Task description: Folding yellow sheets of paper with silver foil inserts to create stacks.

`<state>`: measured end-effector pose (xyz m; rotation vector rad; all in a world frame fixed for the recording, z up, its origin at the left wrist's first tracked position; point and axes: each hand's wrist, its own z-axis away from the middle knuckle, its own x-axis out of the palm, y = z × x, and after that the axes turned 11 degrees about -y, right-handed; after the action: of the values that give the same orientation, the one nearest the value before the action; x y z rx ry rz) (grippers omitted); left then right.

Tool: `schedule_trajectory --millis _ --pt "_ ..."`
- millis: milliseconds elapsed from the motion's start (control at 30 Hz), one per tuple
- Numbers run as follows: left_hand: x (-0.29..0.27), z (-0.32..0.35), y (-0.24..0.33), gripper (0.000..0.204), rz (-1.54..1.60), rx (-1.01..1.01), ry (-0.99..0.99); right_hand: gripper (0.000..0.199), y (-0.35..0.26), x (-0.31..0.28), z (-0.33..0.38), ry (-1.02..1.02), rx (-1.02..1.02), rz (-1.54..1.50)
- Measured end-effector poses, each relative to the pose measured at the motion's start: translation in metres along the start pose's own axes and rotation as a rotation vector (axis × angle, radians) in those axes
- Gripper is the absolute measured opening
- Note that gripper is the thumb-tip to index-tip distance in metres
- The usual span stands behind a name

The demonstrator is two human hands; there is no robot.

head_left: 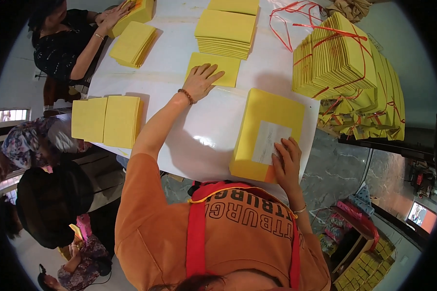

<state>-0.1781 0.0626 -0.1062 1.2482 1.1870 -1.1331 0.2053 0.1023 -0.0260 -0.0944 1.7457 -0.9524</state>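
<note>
My left hand (204,83), with a beaded bracelet at the wrist, lies on a flat yellow paper stack (232,72) in the middle of the white table. Its fingers are spread, and some of the stack's surface is hidden beneath the palm. My right hand (288,164) rests on the right side of a larger yellow paper stack (277,106) at the near edge. That stack's top carries a whitish printed rectangle (263,138) and an orange patch by its near edge. The right fingers reach out over its surface, slightly bent.
A tall yellow stack (223,31) stands beyond my left hand. Yellow bundles bound with red string (335,58) are piled at the right. More stacks (121,119) lie at the left edge of the table (179,145). A co-worker's hands (112,17) touch another stack at the far left.
</note>
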Motion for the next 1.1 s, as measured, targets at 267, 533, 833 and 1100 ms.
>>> schedule_trajectory --millis 267,533,833,1100 --pt "0.010 0.000 -0.006 0.045 -0.003 -0.022 -0.036 0.033 0.002 0.002 -0.004 -0.013 0.010 -0.025" --pt "0.009 -0.002 -0.009 0.045 -0.046 0.023 -0.103 0.034 0.000 0.002 0.001 -0.009 0.015 -0.011" --pt "-0.030 -0.017 -0.002 0.035 -0.104 0.133 0.038 0.031 0.009 -0.003 -0.005 0.008 -0.095 -0.016" --pt "-0.105 0.055 0.196 0.039 0.388 0.590 0.020 0.022 0.035 -0.002 -0.003 0.042 -0.066 -0.283"
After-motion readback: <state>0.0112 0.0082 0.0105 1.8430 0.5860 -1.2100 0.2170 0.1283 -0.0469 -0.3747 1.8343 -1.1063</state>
